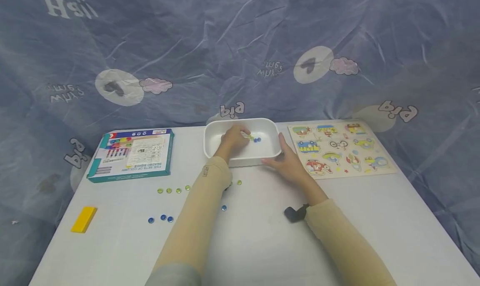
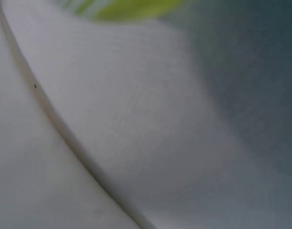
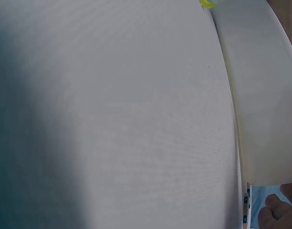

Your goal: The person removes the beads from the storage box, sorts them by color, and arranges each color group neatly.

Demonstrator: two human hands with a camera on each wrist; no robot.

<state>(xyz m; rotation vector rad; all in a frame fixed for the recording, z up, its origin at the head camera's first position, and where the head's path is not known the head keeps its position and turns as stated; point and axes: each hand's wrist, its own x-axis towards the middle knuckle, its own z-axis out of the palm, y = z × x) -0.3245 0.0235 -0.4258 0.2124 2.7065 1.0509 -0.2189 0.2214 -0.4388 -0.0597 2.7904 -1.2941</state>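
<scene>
My left hand [image 1: 235,139] reaches into a white plastic tray [image 1: 243,162] at the back of the table. Its fingertips are at small green beads [image 1: 251,138] inside; whether they pinch one is too small to tell. Beside those beads lie blue beads [image 1: 256,140]. My right hand [image 1: 288,163] grips the tray's right end, thumb against the front wall and fingers round the side. In the right wrist view, the tray's wall [image 3: 260,95] shows with fingers [image 3: 276,212] at its end. The left wrist view shows the tray's wall and a blurred green bead [image 2: 136,8], without the hand.
A row of green beads [image 1: 178,190] and scattered blue beads [image 1: 163,217] lie in front of the tray, partly behind my left arm. A bead-set box [image 1: 131,154] lies left, with a yellow block [image 1: 84,219] nearer. A picture puzzle board [image 1: 339,148] lies right. Behind hangs a grey-blue cloth [image 1: 240,52].
</scene>
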